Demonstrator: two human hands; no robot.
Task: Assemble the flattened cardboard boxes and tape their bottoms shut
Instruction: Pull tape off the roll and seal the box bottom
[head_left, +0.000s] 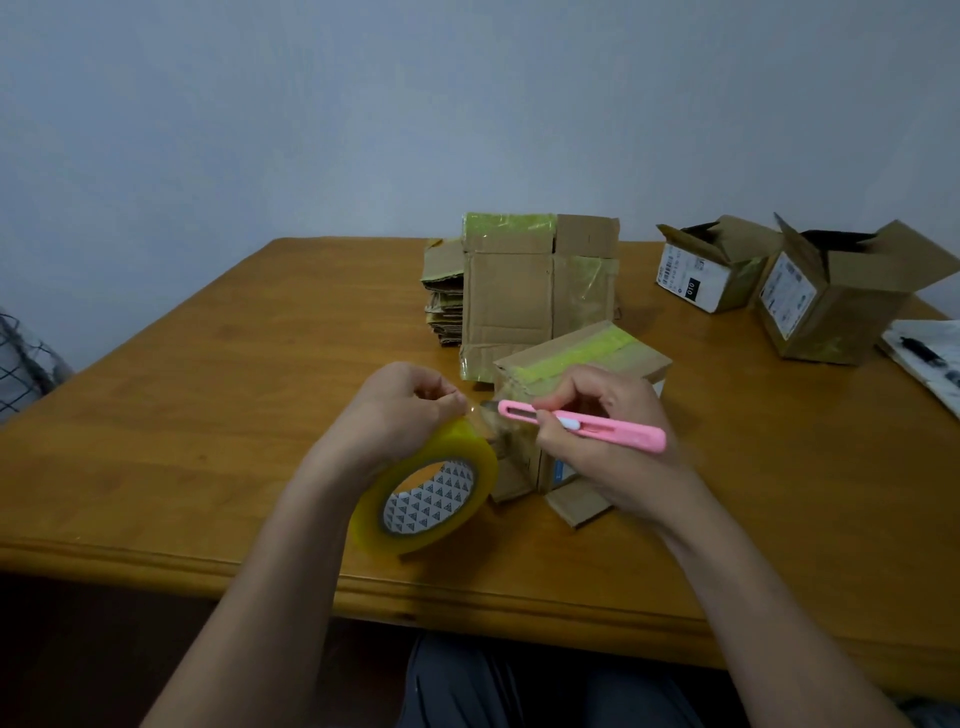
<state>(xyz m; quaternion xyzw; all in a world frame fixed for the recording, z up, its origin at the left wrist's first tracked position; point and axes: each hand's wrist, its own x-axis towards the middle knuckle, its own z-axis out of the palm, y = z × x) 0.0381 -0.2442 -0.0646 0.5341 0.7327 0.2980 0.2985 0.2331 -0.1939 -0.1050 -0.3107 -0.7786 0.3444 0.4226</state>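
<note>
A small cardboard box (587, 358) lies bottom-up at the table's middle, a yellowish tape strip along its seam. My left hand (400, 410) holds a roll of clear yellow tape (426, 499) just left of the box, with tape stretched from the roll to the box's near end. My right hand (613, 436) grips a pink utility knife (587, 422), its tip at the stretched tape. Behind the box lies a stack of flattened cardboard boxes (519, 291).
Two assembled boxes with open top flaps (722, 265) (836, 301) stand at the back right of the wooden table (208, 395). A white sheet with a black pen (930, 358) lies at the right edge. A checked cloth (21, 364) shows at the far left.
</note>
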